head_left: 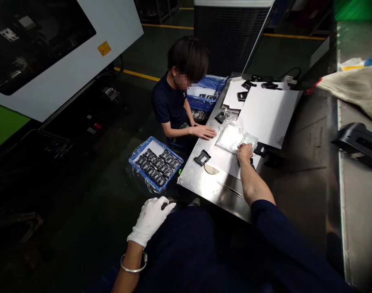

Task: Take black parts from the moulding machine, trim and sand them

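right hand (245,153): grip at plastic bags (230,137), can't tell if clamped
left hand (151,217): gloved, grip unclear
bench (199,181): black part (202,158)

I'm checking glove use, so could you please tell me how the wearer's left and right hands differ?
The left hand wears a white glove; the right hand is bare. The left hand is off the metal table; the right hand is over it, at a clear bag. Both forearms show bare skin.

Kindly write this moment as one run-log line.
left hand: white-gloved, off the table | right hand: at clear plastic bag, grip unclear | rest: co-worker's hand on table, nearer blue bin with black parts
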A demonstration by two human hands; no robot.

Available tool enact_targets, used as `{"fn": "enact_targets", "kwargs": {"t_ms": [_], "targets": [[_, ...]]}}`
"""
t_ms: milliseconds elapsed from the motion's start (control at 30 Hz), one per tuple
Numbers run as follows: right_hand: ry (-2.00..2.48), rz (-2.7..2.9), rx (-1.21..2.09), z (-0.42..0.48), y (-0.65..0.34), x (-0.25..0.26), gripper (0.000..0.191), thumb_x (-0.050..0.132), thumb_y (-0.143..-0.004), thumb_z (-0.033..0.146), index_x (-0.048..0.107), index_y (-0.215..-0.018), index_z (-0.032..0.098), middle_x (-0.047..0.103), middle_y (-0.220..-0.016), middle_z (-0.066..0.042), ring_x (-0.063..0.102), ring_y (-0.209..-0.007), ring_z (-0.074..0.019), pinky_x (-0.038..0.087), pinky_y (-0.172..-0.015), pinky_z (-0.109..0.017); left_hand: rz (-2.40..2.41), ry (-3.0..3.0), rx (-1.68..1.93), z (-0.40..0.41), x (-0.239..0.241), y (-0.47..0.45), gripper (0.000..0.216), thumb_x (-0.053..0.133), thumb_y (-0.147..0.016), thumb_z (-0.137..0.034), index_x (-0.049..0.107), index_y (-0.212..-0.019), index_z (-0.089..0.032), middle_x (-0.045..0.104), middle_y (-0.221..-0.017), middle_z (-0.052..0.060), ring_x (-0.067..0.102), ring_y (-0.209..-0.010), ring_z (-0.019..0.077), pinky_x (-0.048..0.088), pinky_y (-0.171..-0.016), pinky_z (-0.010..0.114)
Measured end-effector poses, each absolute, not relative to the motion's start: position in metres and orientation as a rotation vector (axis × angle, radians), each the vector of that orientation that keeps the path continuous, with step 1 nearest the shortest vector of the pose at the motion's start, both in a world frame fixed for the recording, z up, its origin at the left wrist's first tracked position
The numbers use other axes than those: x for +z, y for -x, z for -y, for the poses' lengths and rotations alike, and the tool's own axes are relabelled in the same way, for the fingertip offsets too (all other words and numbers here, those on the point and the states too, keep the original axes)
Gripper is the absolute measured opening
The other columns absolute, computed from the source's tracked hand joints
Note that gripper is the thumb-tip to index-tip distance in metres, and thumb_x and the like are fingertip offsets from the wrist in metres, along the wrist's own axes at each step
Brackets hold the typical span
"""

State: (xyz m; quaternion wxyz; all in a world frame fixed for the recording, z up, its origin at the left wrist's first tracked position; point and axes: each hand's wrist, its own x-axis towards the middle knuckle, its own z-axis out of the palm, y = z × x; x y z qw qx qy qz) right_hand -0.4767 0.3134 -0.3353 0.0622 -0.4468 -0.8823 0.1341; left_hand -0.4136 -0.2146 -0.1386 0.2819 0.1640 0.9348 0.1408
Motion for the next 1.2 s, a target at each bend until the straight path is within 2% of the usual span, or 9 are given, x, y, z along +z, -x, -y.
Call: {"fn": "enact_targets", "kwargs": {"t_ms": [200, 367, 433, 533, 733, 967, 1067, 1200], "targets": [[1.356, 2.704, 0.413, -0.312, 0.481, -0.328, 0.019, 0.059, -0.093, 0.032, 0.063, -0.104, 0.016, 0.055, -0.118, -0.008, 0.053, -0.091, -0.0167, 0.046, -0.08, -0.033, -2.533, -0.38, 0.354, 0.225, -0.142, 0.411, 0.037, 0.05, -0.096, -0.058, 0.069, -0.094, -0.026, 0.072, -0.09, 0.004, 0.065, -0.09, 0.0239, 0.042, -0.077, 0.033], [1.206, 2.744, 0.357, -0.299, 0.464, -0.33, 0.037, 0.062, -0.091, 0.039, 0.058, -0.122, 0.019, 0.049, -0.13, -0.01, 0.049, -0.108, -0.0225, 0.043, -0.088, -0.035, -2.53, -0.37, 0.366, 0.227, -0.142, 0.413, 0.037, 0.05, -0.096, -0.058, 0.069, -0.095, -0.027, 0.072, -0.09, 0.004, 0.065, -0.089, 0.0232, 0.041, -0.077, 0.032], [1.175, 2.759, 0.341, -0.296, 0.457, -0.333, 0.034, 0.059, -0.091, 0.036, 0.06, -0.121, 0.021, 0.047, -0.132, -0.011, 0.048, -0.11, -0.0239, 0.041, -0.087, -0.033, -2.523, -0.378, 0.364, 0.227, -0.143, 0.414, 0.037, 0.05, -0.096, -0.058, 0.069, -0.096, -0.027, 0.072, -0.091, 0.004, 0.065, -0.089, 0.0234, 0.041, -0.077, 0.032], [1.191, 2.765, 0.331, -0.3, 0.456, -0.337, 0.024, 0.053, -0.092, 0.031, 0.064, -0.11, 0.021, 0.049, -0.128, -0.011, 0.05, -0.105, -0.023, 0.04, -0.081, -0.031, -2.518, -0.403, 0.364, 0.226, -0.145, 0.415, 0.036, 0.05, -0.096, -0.059, 0.069, -0.095, -0.027, 0.072, -0.091, 0.004, 0.065, -0.091, 0.0242, 0.04, -0.078, 0.032], [1.259, 2.807, 0.351, -0.315, 0.475, -0.332, 0.018, 0.055, -0.086, 0.024, 0.067, -0.099, 0.02, 0.053, -0.117, -0.009, 0.053, -0.087, -0.0183, 0.039, -0.071, -0.029, -2.516, -0.405, 0.373, 0.228, -0.147, 0.416, 0.038, 0.049, -0.096, -0.059, 0.068, -0.094, -0.026, 0.072, -0.089, 0.003, 0.065, -0.09, 0.0241, 0.04, -0.077, 0.032], [1.313, 2.855, 0.317, -0.319, 0.482, -0.323, 0.028, 0.045, -0.097, 0.032, 0.065, -0.112, 0.018, 0.056, -0.117, -0.012, 0.056, -0.087, -0.0184, 0.043, -0.073, -0.031, -2.53, -0.384, 0.367, 0.233, -0.15, 0.418, 0.04, 0.047, -0.096, -0.06, 0.069, -0.096, -0.027, 0.072, -0.089, 0.004, 0.066, -0.087, 0.0238, 0.041, -0.075, 0.031], [1.326, 2.895, 0.294, -0.322, 0.479, -0.32, 0.031, 0.047, -0.099, 0.039, 0.061, -0.118, 0.019, 0.056, -0.119, -0.01, 0.058, -0.092, -0.0186, 0.047, -0.076, -0.033, -2.523, -0.379, 0.385, 0.234, -0.153, 0.417, 0.04, 0.048, -0.096, -0.06, 0.07, -0.096, -0.027, 0.073, -0.089, 0.004, 0.067, -0.087, 0.0233, 0.041, -0.075, 0.031], [1.267, 3.013, 0.266, -0.331, 0.477, -0.311, 0.033, 0.053, -0.095, 0.048, 0.063, -0.117, 0.025, 0.057, -0.118, -0.01, 0.06, -0.098, -0.0237, 0.048, -0.078, -0.035, -2.507, -0.372, 0.402, 0.233, -0.156, 0.419, 0.041, 0.047, -0.096, -0.06, 0.07, -0.096, -0.026, 0.072, -0.089, 0.005, 0.067, -0.086, 0.0229, 0.042, -0.074, 0.03]]}}
